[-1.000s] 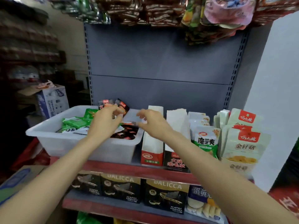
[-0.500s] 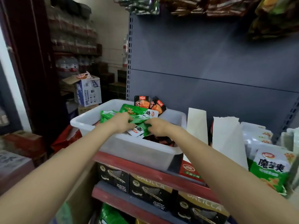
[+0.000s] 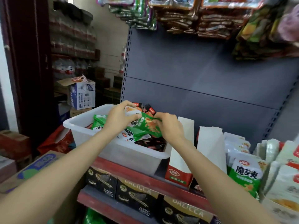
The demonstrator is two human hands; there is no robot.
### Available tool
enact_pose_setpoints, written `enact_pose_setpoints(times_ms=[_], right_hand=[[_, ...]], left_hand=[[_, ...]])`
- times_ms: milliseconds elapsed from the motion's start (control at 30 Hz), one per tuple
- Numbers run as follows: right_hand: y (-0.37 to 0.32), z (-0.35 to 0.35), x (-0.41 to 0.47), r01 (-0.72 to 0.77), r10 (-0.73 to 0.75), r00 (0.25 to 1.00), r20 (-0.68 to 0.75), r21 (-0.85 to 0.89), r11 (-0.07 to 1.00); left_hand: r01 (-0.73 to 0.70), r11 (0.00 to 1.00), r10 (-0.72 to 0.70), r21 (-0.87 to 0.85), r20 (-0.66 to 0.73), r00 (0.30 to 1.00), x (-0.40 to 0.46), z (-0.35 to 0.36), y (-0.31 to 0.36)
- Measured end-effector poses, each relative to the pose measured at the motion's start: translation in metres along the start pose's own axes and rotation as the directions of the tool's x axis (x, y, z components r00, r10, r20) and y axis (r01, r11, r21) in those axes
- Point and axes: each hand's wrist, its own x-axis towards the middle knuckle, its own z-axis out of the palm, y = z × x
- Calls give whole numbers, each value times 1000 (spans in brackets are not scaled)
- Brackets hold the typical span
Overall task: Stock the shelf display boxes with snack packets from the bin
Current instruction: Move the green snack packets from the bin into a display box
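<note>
A white plastic bin stands on the red-edged shelf, filled with green, white and dark snack packets. My left hand grips a white-and-orange packet above the bin. My right hand pinches a green snack packet lifted over the pile. Both hands hover close together over the bin's middle. Right of the bin stand two tall display boxes, a red-and-white one and a second one, their white flaps raised.
Green-and-white bagged snacks fill the shelf to the right. Black wafer boxes line the shelf below. Hanging packets crowd the top. Cardboard cartons stand on the left, and a grey back panel rises behind.
My view swung left then tilted up. Both hands went into the bin, gathered packets and now lift them higher above the pile.
</note>
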Motion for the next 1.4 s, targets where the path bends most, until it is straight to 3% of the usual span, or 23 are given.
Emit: enact_pose_setpoints(times_ms=[133,300,533,733,833,933,1000,1133,1200,1400], right_hand=[[27,-25,-20,-47,46,999,9,227,973],[58,-71,-41,-136,194,976,-98,422,896],[112,-116,-76,-239,282,952,-116,290,927],[153,-145,-91,-266,286,940,-186,127,956],[169,-153,-93,-273,278,943,-182,53,960],[179,-159,-95,-295,293,956,-27,-109,949],[183,-163,-96,-289,295,953,65,-88,953],[181,-167,-99,-230,242,968,-60,156,961],[179,-165,-99,-225,235,970,-57,145,964],[181,-162,-99,-203,204,979,7,-66,977]], left_hand=[[30,992,-26,-123,38,999,-6,22,24],[-67,939,65,-336,-17,998,-4,56,67],[-70,926,116,-371,103,988,-12,119,114],[-201,942,210,-270,6,978,-27,164,161],[-236,929,253,-285,25,967,-32,179,175],[-301,929,332,-216,129,934,-34,185,183],[-351,926,375,-139,248,893,-33,186,185],[-389,921,347,-15,486,802,-37,194,185],[-378,925,335,-25,520,786,-42,198,183],[-268,957,291,-115,374,880,-45,193,168]])
